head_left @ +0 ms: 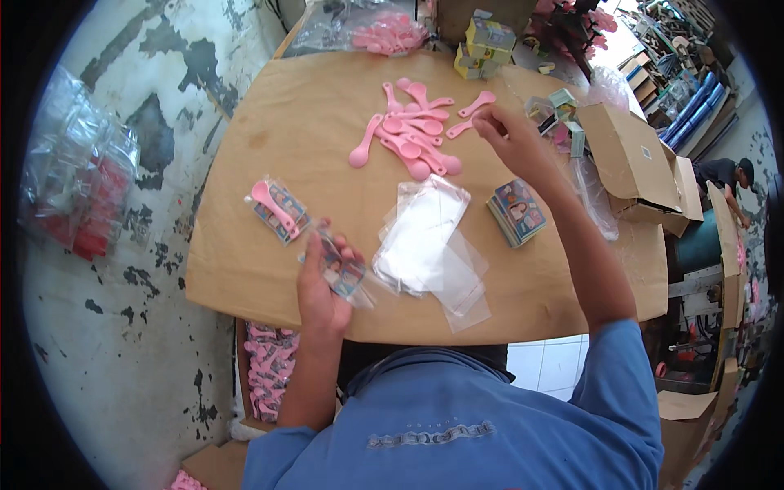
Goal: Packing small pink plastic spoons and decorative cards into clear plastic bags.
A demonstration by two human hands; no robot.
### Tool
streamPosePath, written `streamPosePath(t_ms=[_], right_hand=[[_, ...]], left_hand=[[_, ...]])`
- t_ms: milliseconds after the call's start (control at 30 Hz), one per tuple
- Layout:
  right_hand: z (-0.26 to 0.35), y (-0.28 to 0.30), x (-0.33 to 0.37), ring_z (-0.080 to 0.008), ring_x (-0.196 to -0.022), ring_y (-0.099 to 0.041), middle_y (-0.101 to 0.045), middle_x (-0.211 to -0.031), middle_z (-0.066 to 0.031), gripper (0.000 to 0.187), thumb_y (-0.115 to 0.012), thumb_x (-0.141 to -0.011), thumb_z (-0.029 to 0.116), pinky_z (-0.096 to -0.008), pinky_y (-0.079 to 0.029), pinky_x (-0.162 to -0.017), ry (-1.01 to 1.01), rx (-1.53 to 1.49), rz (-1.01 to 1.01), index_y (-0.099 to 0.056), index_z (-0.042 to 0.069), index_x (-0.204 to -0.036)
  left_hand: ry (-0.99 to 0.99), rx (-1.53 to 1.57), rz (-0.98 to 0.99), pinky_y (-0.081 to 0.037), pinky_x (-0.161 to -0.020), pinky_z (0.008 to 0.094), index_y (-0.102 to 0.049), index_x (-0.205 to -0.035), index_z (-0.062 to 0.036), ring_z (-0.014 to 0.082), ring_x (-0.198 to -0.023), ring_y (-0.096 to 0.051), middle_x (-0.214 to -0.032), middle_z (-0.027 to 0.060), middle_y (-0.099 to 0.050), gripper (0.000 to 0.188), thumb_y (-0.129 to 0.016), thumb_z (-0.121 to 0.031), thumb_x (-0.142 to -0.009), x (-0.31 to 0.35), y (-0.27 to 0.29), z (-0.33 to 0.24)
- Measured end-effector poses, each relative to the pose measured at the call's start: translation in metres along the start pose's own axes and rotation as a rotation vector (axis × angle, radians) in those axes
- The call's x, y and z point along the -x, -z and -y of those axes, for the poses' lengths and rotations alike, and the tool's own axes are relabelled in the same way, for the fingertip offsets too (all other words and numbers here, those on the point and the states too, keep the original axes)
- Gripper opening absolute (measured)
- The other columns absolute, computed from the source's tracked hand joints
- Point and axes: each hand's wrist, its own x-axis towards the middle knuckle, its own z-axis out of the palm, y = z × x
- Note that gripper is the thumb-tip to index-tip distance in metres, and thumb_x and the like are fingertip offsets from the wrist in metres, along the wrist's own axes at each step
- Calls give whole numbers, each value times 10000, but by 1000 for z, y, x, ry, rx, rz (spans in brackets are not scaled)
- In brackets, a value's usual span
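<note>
My left hand [325, 282] is closed round a clear plastic bag with a printed card [344, 274] inside, near the table's front edge. My right hand [514, 143] reaches to the far right of the spoon pile, fingers curled together at a pink spoon [460, 127], whose other end they cover. Several pink measuring spoons [416, 135] lie heaped left of it. Between my hands spreads a stack of clear plastic bags [420, 237]. A stack of printed cards [518, 212] sits below my right forearm. Left of my left hand lies a packed bag with a card and spoon [278, 211].
Brown paper covers the table [245, 278]. At its right stand an open cardboard box [629, 159] and small boxes [563, 114]. Yellow boxes [486, 49] and bagged pink spoons [390, 34] stand at the back. A box of packed spoons [269, 367] is below left. A person [727, 184] works far right.
</note>
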Motion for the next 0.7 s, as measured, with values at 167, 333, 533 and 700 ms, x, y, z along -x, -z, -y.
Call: streamPosePath(t_ms=[167,333,533,700], right_hand=[[-84,-41,-67,-359,-1004,-705,-692,-1084,-189,384,-624,-974,375,-475,-544,-806,-217,486,-53,-638,21,-1122],[-75,-66,-83,-429,-1078,-664,-618,-1224,-225,453,-660,-933,380,-498,-543,-885,-378,531,-8,-571,61,-1243],[-39,-76,-68,-405,-1069,-646,-635,-1173,-209,462,-716,-866,301,-484,-531,-913,-29,369,-22,-576,58,-1233],[-42,-58,-68,-392,-1075,-652,-633,-1206,-238,443,-752,-826,317,-472,-535,-911,-159,413,206,-648,24,-1142]], left_hand=[[81,-69,7,-565,-850,349,-553,-1342,-83,137,-826,-647,-934,58,-656,390,-561,-355,-1063,16,11,19],[151,-29,44,-572,-849,373,-561,-1334,-77,159,-836,-670,-944,74,-679,397,-555,-368,-1064,19,17,19],[146,-22,51,-574,-843,366,-558,-1333,-74,156,-830,-664,-950,67,-656,398,-558,-367,-1063,16,13,15],[153,-75,66,-575,-845,369,-555,-1336,-73,146,-827,-658,-945,58,-643,406,-547,-377,-1067,12,10,16]])
